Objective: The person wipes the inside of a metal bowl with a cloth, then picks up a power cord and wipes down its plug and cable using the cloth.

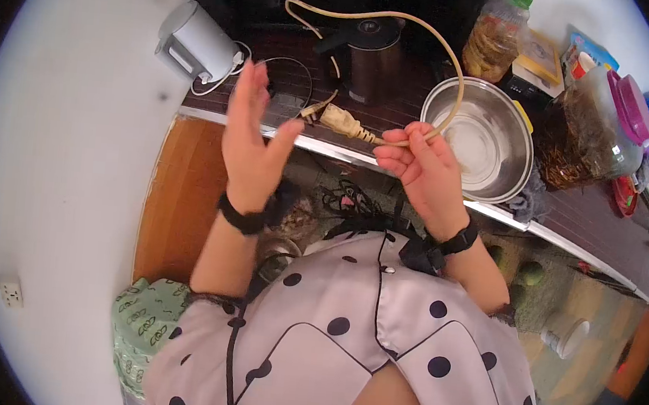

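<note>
My right hand (428, 161) pinches a cream power cord (455, 56) between thumb and fingers, just behind its thick connector (339, 120). The connector points left over the counter's front edge. From my fingers the cord arcs up and back over the counter. My left hand (256, 146) is raised left of the connector, fingers stretched out and slightly blurred, holding nothing. Between the connector and my left hand lies a small plug-like end (313, 112), partly hard to make out. Behind them stands a dark kettle (368, 56); a white electric kettle (200, 41) leans at the left.
A steel pot (488, 143) sits right of my right hand, close to the counter edge. Farther right are a jar with a pink lid (630, 106) and a green-capped bottle (496, 44). Dark cables (352, 199) lie below the counter. A wall outlet (11, 295) is at far left.
</note>
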The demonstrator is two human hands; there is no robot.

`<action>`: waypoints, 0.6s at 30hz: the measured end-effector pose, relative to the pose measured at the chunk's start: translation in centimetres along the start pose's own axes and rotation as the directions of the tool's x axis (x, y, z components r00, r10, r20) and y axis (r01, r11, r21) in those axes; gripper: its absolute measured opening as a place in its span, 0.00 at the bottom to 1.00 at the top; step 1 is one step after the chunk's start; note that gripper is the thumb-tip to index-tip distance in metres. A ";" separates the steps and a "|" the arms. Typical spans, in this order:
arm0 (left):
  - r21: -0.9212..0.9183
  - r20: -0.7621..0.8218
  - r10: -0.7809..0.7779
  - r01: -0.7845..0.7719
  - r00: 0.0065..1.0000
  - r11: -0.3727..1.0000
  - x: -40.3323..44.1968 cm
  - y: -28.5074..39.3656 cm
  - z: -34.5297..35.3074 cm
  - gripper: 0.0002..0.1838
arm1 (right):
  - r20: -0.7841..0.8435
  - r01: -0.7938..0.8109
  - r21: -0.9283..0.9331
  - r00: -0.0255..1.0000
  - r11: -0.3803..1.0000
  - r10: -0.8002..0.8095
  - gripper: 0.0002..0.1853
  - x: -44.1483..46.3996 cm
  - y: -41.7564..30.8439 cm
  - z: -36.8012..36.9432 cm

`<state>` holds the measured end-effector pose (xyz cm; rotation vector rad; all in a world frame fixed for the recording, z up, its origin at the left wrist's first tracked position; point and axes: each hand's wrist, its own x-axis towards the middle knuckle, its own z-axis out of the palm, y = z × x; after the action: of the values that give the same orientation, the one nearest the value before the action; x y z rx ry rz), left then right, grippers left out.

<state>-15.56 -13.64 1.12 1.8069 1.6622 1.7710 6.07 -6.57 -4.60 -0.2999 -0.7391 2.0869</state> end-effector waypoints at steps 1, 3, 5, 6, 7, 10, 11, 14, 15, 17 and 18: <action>-0.306 -0.039 -0.211 0.189 0.977 0.933 -1.5 -0.1 1.2 0.39 | 0.006 -0.003 -0.002 1.000 1.000 0.003 0.08 0.0 -0.3 0.1; -0.567 0.181 -0.385 0.416 0.905 0.711 -4.1 -0.2 3.0 0.41 | -0.022 -0.003 0.046 1.000 0.999 0.004 0.08 -0.7 -0.5 0.3; -0.612 0.360 -0.411 0.545 0.838 0.574 -4.6 1.5 5.2 0.30 | 0.011 -0.067 0.086 0.998 0.994 0.066 0.09 -1.2 -0.4 -0.5; -0.624 0.366 -0.434 0.563 0.823 0.542 -4.4 2.2 6.0 0.26 | 0.043 -0.122 0.121 0.992 0.985 0.117 0.11 -1.5 -0.5 -0.6; -0.636 0.375 -0.453 0.580 0.809 0.508 -4.3 2.8 6.8 0.23 | 0.041 -0.121 0.123 0.992 0.985 0.117 0.11 -1.9 -0.9 -0.7; -0.705 0.313 -0.459 0.528 0.831 0.474 -4.0 3.5 7.9 0.16 | 0.038 -0.304 -0.256 0.945 0.918 0.324 0.18 -3.7 -3.7 -1.0; -0.691 0.262 -0.489 0.515 0.832 0.507 -4.0 3.9 8.5 0.17 | -0.015 -0.295 -0.255 0.954 0.921 0.301 0.18 -4.5 -4.9 -1.7; -0.742 0.084 -0.405 0.329 0.910 0.585 -3.9 4.6 10.0 0.17 | 0.029 -0.030 -0.731 0.997 0.682 0.075 0.12 -7.6 -8.9 -4.3; -0.747 0.041 -0.409 0.300 0.911 0.593 -3.9 5.1 10.5 0.20 | -0.001 -0.042 -0.738 0.998 0.673 0.061 0.12 -8.8 -10.3 -5.5; -0.698 -0.006 -0.371 0.262 0.928 0.666 -4.5 5.7 11.2 0.24 | -0.216 -0.088 -0.669 0.973 0.738 -0.080 0.11 -11.5 -12.9 -9.0; -0.705 0.005 -0.375 0.270 0.927 0.656 -4.8 6.0 11.3 0.24 | -0.288 -0.071 -0.732 0.934 0.677 -0.212 0.11 -12.7 -13.7 -11.3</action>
<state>-2.10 -12.98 -1.23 0.9907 1.0115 1.9962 27.85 -6.37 -6.03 -1.0497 -1.3206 1.4884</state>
